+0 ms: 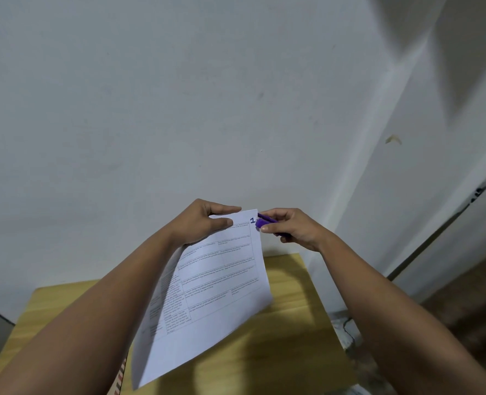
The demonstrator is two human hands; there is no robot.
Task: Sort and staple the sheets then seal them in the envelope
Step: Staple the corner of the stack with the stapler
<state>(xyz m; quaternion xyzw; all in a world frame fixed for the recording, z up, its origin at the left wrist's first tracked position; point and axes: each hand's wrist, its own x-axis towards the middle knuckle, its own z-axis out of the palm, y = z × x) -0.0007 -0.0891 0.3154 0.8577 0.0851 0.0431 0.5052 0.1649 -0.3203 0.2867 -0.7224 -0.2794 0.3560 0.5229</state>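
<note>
A stack of white printed sheets (213,295) with a table of text and a blue "1" at the top right corner is held up in the air above the table. My left hand (200,223) pinches the sheets near their top edge. My right hand (291,228) grips a small purple stapler (263,220), whose jaws sit over the top right corner of the sheets. At the bottom left, under my left forearm, a striped edge of what may be the envelope (120,374) peeks out.
A light wooden table (279,352) lies below the sheets, against a white wall (179,109). A wall corner and a dark floor (464,303) are at the right.
</note>
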